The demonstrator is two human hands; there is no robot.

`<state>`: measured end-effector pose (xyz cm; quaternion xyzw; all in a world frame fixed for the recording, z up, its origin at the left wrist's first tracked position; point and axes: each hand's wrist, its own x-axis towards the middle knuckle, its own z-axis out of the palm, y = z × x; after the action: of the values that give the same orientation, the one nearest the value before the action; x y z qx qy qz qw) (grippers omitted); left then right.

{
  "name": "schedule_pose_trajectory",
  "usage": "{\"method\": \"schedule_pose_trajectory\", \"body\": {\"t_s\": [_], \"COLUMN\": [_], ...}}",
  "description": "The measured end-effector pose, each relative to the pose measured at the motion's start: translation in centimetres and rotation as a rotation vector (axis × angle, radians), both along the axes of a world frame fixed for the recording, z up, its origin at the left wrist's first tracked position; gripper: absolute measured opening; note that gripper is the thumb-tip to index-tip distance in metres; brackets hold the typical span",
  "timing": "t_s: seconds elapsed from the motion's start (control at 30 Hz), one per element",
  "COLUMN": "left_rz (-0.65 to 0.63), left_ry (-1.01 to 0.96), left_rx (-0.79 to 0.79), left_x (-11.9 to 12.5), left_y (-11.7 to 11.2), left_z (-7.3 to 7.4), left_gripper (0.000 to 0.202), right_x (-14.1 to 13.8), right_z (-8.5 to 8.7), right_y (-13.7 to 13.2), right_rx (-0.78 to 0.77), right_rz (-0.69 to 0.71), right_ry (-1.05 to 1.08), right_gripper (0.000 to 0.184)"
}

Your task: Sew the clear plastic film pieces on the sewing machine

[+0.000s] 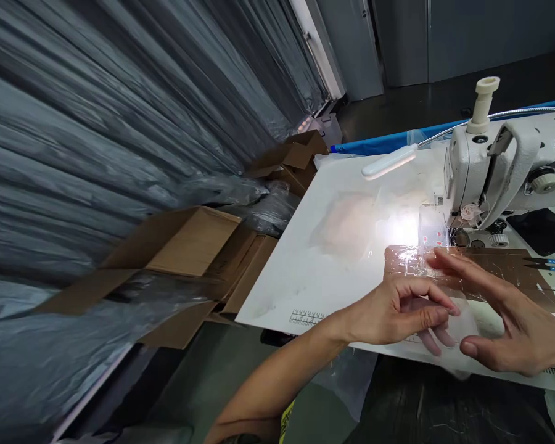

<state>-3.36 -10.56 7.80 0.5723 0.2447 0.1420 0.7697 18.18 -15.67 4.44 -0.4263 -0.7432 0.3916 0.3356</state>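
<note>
My left hand (pixel 409 311) is closed, with thumb and forefinger pinching a thin translucent sheet (pixel 465 320). Some of its fingers show through the sheet, and whether this is film or sheer cloth I cannot tell. To its right, my right hand (pixel 513 320) has its thumb and fingers spread apart, with nothing gripped between them. Both hands are at the front of a white sewing machine (pixel 513 154). Just beyond the fingertips, a clear piece with small red marks (pixel 432 237) lies beside the needle. Brown, shiny covering (pixel 518 271) spreads over the machine bed.
A white lamp (pixel 388 165) on a flexible metal neck hangs over the white table (pixel 277 277). Blue-handled snips (pixel 552 265) and a black flat device (pixel 543 231) lie at the right. Open cardboard boxes (pixel 194 240) with plastic wrap stand left of the table, by a grey curtain (pixel 97 111).
</note>
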Motion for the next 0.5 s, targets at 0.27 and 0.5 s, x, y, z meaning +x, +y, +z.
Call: {"method": "schedule_pose_trajectory", "body": {"t_s": [0.27,0.5], "left_rz": [0.328,0.248], "left_ry": [0.341,0.775], "left_rx": [0.632,1.346], "left_x": [-1.9,0.9], "left_y": [5.0,12.8], "left_z": [-2.5,-4.7], "left_gripper": [0.020,0.031], "right_x": [0.2,1.4], "right_z": [-1.7,-3.5], "right_y": [2.8,4.8], "right_rx": [-0.395,0.009], "right_rz": [-0.057,-0.371], "right_ry": [0.050,-0.248], "right_gripper": [0.057,0.038]}}
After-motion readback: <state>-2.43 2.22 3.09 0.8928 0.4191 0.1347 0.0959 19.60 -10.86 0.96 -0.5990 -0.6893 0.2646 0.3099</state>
